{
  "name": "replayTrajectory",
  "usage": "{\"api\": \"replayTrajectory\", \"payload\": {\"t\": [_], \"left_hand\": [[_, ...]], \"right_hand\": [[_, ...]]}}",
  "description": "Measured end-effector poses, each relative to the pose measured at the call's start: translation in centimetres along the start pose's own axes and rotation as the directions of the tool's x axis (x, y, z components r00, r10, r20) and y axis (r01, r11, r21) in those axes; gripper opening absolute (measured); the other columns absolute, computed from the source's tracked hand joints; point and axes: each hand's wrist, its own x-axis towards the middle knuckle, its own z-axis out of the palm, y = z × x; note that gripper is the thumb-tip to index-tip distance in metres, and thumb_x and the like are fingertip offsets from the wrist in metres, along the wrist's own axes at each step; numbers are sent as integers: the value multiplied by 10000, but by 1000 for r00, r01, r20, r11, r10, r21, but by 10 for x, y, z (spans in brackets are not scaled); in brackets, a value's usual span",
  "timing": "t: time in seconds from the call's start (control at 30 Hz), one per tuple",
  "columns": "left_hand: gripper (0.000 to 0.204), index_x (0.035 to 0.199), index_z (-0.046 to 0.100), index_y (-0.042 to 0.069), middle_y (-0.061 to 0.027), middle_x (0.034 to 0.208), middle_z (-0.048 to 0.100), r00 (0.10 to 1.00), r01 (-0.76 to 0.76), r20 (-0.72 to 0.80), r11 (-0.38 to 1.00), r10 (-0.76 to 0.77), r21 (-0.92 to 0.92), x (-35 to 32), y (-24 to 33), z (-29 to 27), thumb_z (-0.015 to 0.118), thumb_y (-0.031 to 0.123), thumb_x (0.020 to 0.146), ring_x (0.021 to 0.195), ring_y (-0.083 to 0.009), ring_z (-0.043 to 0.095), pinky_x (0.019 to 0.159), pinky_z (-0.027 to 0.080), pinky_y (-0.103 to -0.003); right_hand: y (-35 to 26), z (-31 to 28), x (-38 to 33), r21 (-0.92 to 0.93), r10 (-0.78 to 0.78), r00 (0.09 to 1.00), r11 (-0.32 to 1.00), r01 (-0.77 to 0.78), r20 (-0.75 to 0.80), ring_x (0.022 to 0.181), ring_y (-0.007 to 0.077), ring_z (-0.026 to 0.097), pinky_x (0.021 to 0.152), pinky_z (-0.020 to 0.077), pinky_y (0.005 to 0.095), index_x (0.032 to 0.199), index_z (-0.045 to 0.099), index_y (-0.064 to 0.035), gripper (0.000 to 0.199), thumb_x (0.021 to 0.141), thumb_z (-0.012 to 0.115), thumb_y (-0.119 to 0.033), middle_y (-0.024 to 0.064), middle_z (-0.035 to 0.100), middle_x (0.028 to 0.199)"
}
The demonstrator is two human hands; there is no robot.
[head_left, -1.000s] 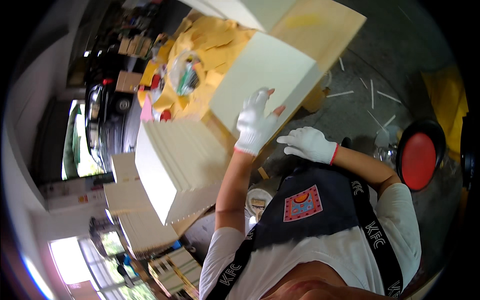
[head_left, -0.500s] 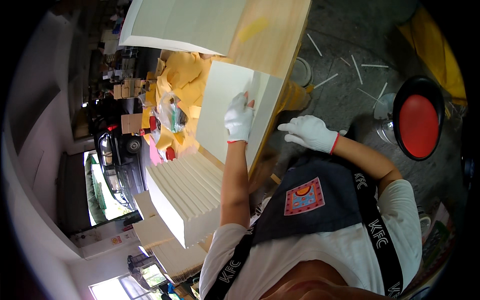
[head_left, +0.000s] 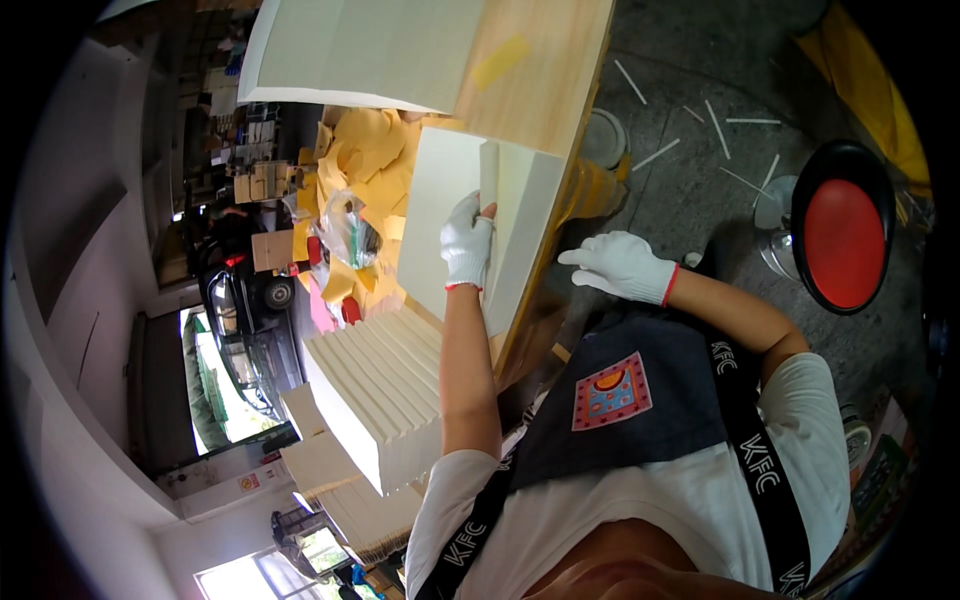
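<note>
On the table in front of me lies a stack of off-white paper sheets [head_left: 430,195]. My left hand [head_left: 466,240], in a white knit glove with bare fingertips at thumb and finger, lies on the stack. Its thumb and fingers are closed at the edge of the top sheet, where a narrow flap [head_left: 488,168] is turned up or folded over. My right hand [head_left: 620,266], gloved too, hovers beside the table's near edge, over my apron's side. Its fingers stretch out to the left, and I see nothing in them.
A larger pale sheet stack [head_left: 360,50] sits at the table's far end. Yellow paper scraps [head_left: 365,150] heap behind the table. Thick folded white stacks [head_left: 380,380] stand at the left. A red-seated stool [head_left: 845,240] and white strips [head_left: 655,155] are on the floor at right.
My left hand has drawn slightly to the left, and the sheet's flap now shows as a raised, narrow strip. My right hand stays nearly still.
</note>
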Motion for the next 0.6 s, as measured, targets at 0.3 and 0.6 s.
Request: {"api": "replayTrajectory", "payload": {"t": [0.3,0.6], "left_hand": [[356,1235,705,45,-169,1011,727,1000,7,-4,1000,-7,-25,2,-10,1,709,229,930,820,-247,695,796,535,-350],[360,1247,703,41,-143,1001,724,998,57,39,998,-57,-16,2,0,-5,709,216,933,799,-204,674,783,533,-336]], "right_hand": [[0,5,-1,-3,13,999,1000,-13,31,885,298,685,709,557,445,1303,646,-173,405,990,594,-423,90,671,934],[2,7,0,-7,19,999,1000,-19,34,890,298,685,722,556,449,1299,651,-180,401,990,589,-428,88,670,931]]}}
